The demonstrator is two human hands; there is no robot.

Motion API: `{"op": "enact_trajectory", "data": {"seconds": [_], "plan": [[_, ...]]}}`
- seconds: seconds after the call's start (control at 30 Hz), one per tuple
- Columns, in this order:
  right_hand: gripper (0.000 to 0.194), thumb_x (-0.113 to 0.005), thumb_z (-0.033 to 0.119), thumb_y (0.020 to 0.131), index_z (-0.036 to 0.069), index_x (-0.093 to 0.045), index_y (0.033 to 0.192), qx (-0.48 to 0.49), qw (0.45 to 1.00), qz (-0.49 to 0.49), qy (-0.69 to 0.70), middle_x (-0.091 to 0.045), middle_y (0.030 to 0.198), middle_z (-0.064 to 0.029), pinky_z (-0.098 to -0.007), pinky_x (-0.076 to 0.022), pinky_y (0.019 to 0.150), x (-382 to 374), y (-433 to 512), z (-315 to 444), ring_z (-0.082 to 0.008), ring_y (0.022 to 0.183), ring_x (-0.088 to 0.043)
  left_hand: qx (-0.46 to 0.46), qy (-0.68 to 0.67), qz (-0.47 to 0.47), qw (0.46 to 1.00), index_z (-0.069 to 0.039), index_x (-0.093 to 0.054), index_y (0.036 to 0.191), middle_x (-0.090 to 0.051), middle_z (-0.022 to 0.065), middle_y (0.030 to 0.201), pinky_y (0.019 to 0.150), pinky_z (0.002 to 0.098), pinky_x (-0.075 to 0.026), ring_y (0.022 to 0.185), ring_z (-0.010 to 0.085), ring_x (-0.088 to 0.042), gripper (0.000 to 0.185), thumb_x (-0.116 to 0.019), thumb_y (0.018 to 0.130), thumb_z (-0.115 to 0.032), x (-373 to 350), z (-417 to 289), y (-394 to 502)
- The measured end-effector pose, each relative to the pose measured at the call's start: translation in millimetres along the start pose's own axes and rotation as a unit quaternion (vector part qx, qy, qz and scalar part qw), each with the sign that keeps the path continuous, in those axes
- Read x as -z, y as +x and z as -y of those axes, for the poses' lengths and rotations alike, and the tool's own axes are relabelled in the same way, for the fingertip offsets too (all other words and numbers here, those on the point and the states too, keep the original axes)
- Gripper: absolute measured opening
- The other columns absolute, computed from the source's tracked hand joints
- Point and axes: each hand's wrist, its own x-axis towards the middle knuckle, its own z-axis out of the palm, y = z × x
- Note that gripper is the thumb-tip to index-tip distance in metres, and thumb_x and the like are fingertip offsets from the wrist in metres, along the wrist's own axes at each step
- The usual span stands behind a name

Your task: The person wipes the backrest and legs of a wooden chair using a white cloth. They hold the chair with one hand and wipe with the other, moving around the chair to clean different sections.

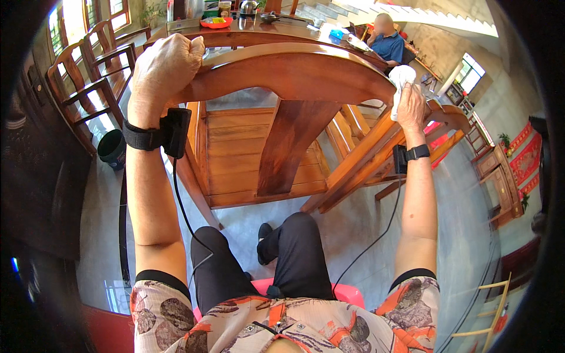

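Note:
A polished wooden armchair (282, 75) stands before me with its back towards me, its curved top rail arching between my hands. At the rail's left end, my left hand (165, 66) is closed with fingers curled; its palm side is hidden. My right hand (411, 108) grips a bunched white cloth (401, 81) against the rail's right end. Below the rail, a broad back splat (287, 145) runs down to the slatted seat (238, 150). Both wrists wear black straps with small boxes and cables.
Behind the armchair is a long wooden table (282, 37) with a red tray (216, 23) and a metal kettle (248, 8). A person (388, 42) sits at its far right. More wooden chairs (84, 84) and a dark bucket (111, 148) stand left. Beneath me is a pink stool (348, 294).

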Motion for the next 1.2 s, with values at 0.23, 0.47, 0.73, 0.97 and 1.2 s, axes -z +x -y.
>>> {"op": "enact_trajectory", "data": {"seconds": [0.23, 0.47, 0.73, 0.97, 1.2], "plan": [[0.032, -0.041, 0.021, 0.101, 0.003, -0.064, 0.113, -0.204, 0.945, 0.172, 0.189, -0.068, 0.093, -0.0258, -0.0529, -0.0513, 0.075, -17, 3, -49, -0.0447, 0.089, -0.066, -0.009, -0.001, -0.003, 1.000, -0.002, -0.073, 0.078, -0.069, 0.0219, 0.075, 0.074, 0.0458, -0.057, 0.070, 0.0387, -0.070, 0.051, -0.048, 0.101, -0.040, -4, 3, 1], [0.040, -0.036, 0.032, 0.104, 0.002, -0.062, 0.114, -0.176, 0.929, 0.170, 0.279, -0.067, 0.113, -0.0257, -0.0533, -0.0491, 0.089, 16, 49, 47, -0.0471, 0.102, -0.063, -0.001, 0.003, -0.012, 1.000, -0.003, -0.072, 0.073, -0.067, 0.0223, 0.069, 0.066, 0.0465, -0.057, 0.065, 0.0385, -0.069, 0.049, -0.048, 0.101, -0.036, -10, 4, 2], [0.038, -0.045, 0.034, 0.105, 0.008, -0.070, 0.094, 0.046, 0.973, 0.043, 0.224, -0.072, 0.089, -0.0126, -0.0430, -0.0564, 0.070, 70, 123, 227, -0.0270, 0.077, -0.069, -0.017, 0.018, -0.039, 0.999, -0.004, -0.073, 0.075, -0.068, 0.0224, 0.071, 0.064, 0.0449, -0.057, 0.066, 0.0386, -0.069, 0.045, -0.050, 0.098, -0.035, -9, 1, 0], [0.027, -0.060, 0.025, 0.091, 0.003, -0.067, 0.078, 0.099, 0.974, -0.037, 0.198, -0.065, 0.075, -0.0121, -0.0414, -0.0521, 0.071, 77, 145, 320, -0.0285, 0.074, -0.065, -0.072, 0.023, -0.030, 0.997, -0.003, -0.074, 0.081, -0.070, 0.0217, 0.075, 0.066, 0.0444, -0.058, 0.071, 0.0385, -0.071, 0.033, -0.058, 0.093, -0.029, -10, 10, 2], [0.049, -0.044, 0.044, 0.104, 0.010, -0.069, 0.080, 0.053, 0.967, -0.049, 0.242, -0.068, 0.074, -0.0066, -0.0366, -0.0543, 0.052, 60, 130, 252, -0.0175, 0.059, -0.065, -0.030, -0.022, -0.021, 0.999, -0.001, -0.070, 0.071, -0.067, 0.0222, 0.072, 0.068, 0.0446, -0.057, 0.067, 0.0388, -0.068, 0.046, -0.048, 0.099, -0.032, -8, 2, -3]]}}
